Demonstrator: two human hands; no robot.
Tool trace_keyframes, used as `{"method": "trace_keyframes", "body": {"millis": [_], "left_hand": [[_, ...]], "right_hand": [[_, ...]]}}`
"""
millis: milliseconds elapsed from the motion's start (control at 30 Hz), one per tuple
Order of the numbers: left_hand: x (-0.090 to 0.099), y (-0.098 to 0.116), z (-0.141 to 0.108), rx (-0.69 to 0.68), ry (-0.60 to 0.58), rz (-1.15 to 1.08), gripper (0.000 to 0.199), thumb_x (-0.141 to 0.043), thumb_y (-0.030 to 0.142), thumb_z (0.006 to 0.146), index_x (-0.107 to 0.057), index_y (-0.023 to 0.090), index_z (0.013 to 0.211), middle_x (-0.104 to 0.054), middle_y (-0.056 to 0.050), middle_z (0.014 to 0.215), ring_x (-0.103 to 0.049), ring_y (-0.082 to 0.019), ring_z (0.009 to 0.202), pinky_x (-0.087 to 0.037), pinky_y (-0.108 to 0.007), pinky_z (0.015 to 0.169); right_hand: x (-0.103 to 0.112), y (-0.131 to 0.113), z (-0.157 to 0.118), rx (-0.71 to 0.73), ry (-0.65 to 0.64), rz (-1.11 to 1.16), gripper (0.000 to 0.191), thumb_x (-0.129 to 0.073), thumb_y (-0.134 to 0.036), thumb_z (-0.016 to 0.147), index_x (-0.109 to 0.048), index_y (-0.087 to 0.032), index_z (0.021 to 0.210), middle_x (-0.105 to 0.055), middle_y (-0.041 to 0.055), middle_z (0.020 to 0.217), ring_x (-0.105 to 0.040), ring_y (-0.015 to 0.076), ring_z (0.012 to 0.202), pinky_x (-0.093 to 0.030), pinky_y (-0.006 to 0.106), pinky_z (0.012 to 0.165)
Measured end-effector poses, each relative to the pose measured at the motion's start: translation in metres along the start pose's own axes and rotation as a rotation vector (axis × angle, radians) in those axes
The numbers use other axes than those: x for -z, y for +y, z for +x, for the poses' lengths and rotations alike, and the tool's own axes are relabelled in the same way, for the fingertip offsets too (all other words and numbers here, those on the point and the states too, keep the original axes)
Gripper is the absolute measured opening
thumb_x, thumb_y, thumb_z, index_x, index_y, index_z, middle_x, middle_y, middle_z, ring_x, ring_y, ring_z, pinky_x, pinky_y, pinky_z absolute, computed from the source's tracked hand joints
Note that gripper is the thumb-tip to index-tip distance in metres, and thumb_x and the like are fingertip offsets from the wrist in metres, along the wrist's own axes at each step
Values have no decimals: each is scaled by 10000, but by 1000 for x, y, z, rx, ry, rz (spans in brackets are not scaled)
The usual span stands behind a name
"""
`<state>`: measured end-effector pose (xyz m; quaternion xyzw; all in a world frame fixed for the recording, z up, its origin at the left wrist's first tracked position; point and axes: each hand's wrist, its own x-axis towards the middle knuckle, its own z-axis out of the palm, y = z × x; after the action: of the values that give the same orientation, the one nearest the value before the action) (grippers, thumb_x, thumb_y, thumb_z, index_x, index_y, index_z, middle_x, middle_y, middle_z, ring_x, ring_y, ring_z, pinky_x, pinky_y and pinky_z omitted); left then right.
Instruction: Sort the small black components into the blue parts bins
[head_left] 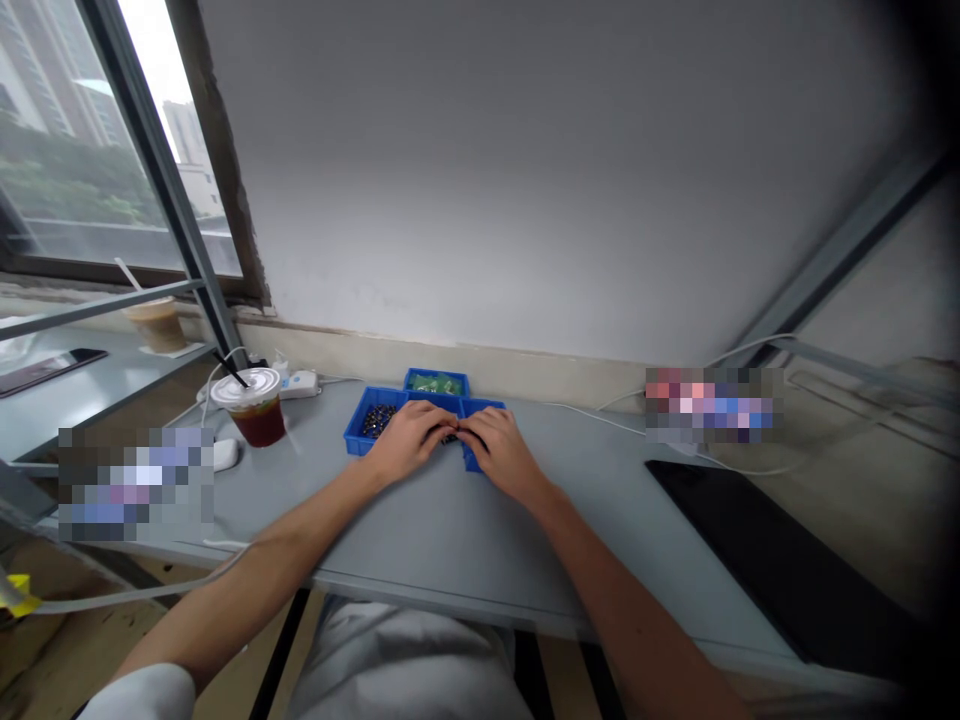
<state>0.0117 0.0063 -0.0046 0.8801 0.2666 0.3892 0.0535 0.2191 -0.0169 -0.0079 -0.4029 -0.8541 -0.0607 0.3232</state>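
Observation:
My left hand point(409, 438) and my right hand point(501, 450) meet at the fingertips above several blue bins on the grey table point(442, 540). Both hands have their fingers pinched; whatever they hold is too small to make out. Small dark and shiny parts point(377, 421) fill the left blue bin point(360, 440), partly behind my left hand. Green pieces point(436, 384) lie in the rear blue bin point(407, 378). The right blue bin point(472, 462) is mostly covered by my right hand, and the middle one is largely hidden too.
A lidded cup of dark red drink point(259, 418) with a black straw stands left of the bins, near a white case point(226, 454) and a white power strip point(301, 384). A black flat panel point(750, 550) lies at the right. Cables run along the wall.

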Motion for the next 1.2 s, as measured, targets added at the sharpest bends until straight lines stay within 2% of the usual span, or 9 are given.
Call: {"method": "trace_keyframes", "body": {"millis": [367,667,833,1200], "left_hand": [[1,-2,2,69,30,51,149,-537,303,1000,-653,210,996,-720,-16,939,-629,-189,903,-429,-363,903],[-2,-4,0,63,-57,88,281,-404,317,1047,-654,194,1019,-710,-43,948,-622,-187,894,-445,-349,889],[-1,0,0,57,-96,99,280,-394,295,1045,-650,184,1018,-718,-51,974,-636,-194,930,-449,-358,895],[0,1,2,38,-68,127,222,-442,227,1010,-653,185,959,-709,-47,917,-627,-192,896,-437,-353,884]], "right_hand": [[1,-1,1,-2,61,18,167,-505,-240,1010,-664,-206,969,-719,40,922,-593,221,897,-388,398,865],[2,-1,0,2,176,20,165,-522,-244,993,-683,-215,1008,-725,45,921,-627,216,893,-408,401,880],[4,-2,0,-19,180,19,190,-516,-272,996,-701,-229,1002,-726,48,913,-638,214,884,-413,404,872],[2,-2,1,-8,146,22,206,-504,-279,1011,-682,-211,934,-716,41,891,-619,207,869,-394,391,859]]}}
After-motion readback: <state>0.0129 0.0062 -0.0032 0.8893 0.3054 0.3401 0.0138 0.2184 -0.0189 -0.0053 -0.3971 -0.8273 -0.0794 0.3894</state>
